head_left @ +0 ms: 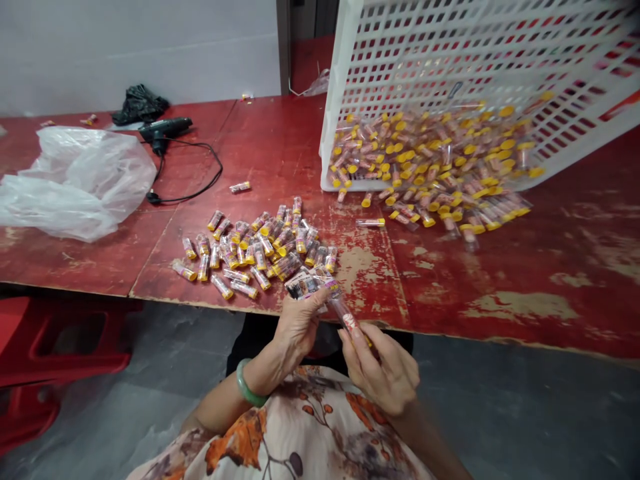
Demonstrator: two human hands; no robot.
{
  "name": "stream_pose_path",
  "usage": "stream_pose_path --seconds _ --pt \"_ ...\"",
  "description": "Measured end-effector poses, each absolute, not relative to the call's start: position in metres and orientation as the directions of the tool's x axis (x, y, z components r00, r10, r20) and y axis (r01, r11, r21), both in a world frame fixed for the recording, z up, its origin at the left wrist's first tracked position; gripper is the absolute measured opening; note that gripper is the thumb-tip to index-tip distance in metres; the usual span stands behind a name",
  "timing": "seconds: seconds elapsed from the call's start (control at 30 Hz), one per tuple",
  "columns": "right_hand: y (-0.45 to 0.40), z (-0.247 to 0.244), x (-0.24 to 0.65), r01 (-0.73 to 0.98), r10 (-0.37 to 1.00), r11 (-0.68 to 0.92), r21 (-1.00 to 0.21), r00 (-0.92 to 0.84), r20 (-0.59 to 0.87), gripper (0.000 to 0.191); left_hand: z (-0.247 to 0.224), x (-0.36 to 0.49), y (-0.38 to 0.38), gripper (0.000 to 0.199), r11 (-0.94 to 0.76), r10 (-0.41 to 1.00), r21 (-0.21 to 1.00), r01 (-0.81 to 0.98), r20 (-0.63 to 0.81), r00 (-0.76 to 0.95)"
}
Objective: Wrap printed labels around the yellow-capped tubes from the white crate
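Note:
My left hand (296,328), with a green bangle at the wrist, pinches a small stack of printed plastic sleeves (306,283) at the table's front edge. Closed around the lower end of a clear tube (349,319) with pink-and-white contents is my right hand (383,367). The tube's upper end meets the sleeves near my left thumb; I cannot tell how far it is inside one. Just beyond my left hand lies a pile of sleeved tubes (260,243) with yellow caps.
A white plastic crate (327,127) lies tipped on its side, with many yellow-capped tubes (415,160) spilling onto the worn red table (525,267). At left are a crumpled clear bag (90,180), a corded heat gun (167,128) and a black bag (140,105). Red stools (60,340) stand below.

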State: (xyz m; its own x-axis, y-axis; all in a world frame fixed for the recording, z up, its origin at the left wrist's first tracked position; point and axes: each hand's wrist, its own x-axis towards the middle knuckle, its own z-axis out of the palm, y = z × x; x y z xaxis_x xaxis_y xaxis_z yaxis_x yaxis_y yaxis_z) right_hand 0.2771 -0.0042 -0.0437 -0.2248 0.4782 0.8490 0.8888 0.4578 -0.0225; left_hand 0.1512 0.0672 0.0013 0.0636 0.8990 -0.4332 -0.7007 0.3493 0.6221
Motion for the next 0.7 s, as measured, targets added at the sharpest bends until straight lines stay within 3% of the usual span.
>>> stream_pose_path --seconds 0.3,0.37,0.47,0.5,0.63,0.7 --pt "-0.001 -0.037 0.269 0.855 0.491 0.441 -0.271 0.023 0.871 0.05 -0.009 0.15 0.062 0.032 0.301 0.93 0.682 -0.666 -0.365 0.046" --pt "-0.001 -0.041 0.269 0.877 0.48 0.409 -0.253 0.029 0.877 0.05 -0.01 0.149 0.061 0.03 0.32 0.926 0.68 -0.659 -0.372 0.067" --pt "-0.001 -0.045 0.267 0.911 0.437 0.395 -0.122 -0.069 0.897 0.05 -0.011 0.149 0.061 0.031 0.317 0.932 0.679 -0.662 -0.354 0.084" --pt "-0.001 -0.045 0.266 0.901 0.44 0.408 -0.148 -0.052 0.897 0.05 -0.01 0.149 0.061 0.031 0.321 0.931 0.679 -0.66 -0.352 0.09" --pt "0.002 -0.043 0.259 0.65 0.57 0.494 -0.578 0.261 0.779 0.036 -0.008 0.147 0.061 0.033 0.357 0.923 0.672 -0.649 -0.359 0.137" --pt "0.004 -0.042 0.255 0.563 0.588 0.517 -0.645 0.314 0.745 0.035 -0.006 0.146 0.061 0.035 0.378 0.918 0.672 -0.637 -0.361 0.163"
